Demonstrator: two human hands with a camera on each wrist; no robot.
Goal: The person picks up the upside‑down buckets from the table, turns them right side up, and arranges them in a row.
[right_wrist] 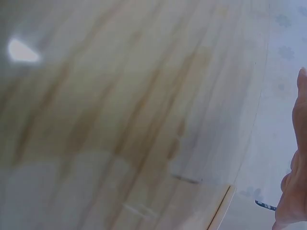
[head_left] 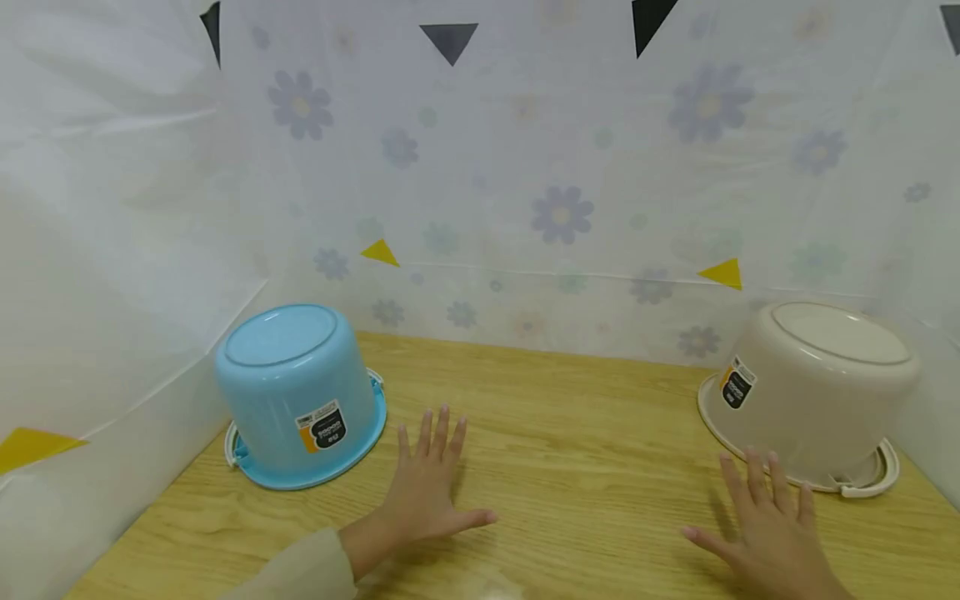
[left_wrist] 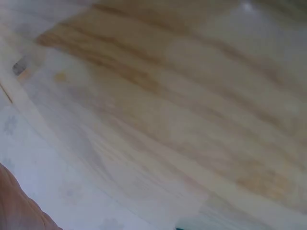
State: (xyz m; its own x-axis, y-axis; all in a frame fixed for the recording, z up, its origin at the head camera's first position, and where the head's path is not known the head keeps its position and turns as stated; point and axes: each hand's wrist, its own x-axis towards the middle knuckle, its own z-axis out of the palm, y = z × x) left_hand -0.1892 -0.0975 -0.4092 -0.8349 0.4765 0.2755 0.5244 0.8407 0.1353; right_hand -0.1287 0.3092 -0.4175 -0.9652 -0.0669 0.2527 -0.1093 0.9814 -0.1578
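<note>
My left hand (head_left: 426,496), palm down with its fingers spread, is over the wooden table (head_left: 555,433) and holds nothing. Left of it a light blue bucket (head_left: 288,383) stands upside down, apart from the fingers. My right hand (head_left: 772,533) is also spread, with nothing in its grasp. Just beyond its fingertips, a beige bucket (head_left: 817,400) is upside down on the table's right side; whether they touch it I cannot tell. In the left wrist view only a bit of the left hand (left_wrist: 19,206) shows, and in the right wrist view the edge of the right hand (right_wrist: 295,177).
A white sheet with faded flowers (head_left: 480,167) hangs behind the table, and a plain white sheet (head_left: 97,208) closes off the left side. Yellow triangles (head_left: 723,273) and black triangles (head_left: 450,40) are on the sheets. Wood grain stretches between the two buckets.
</note>
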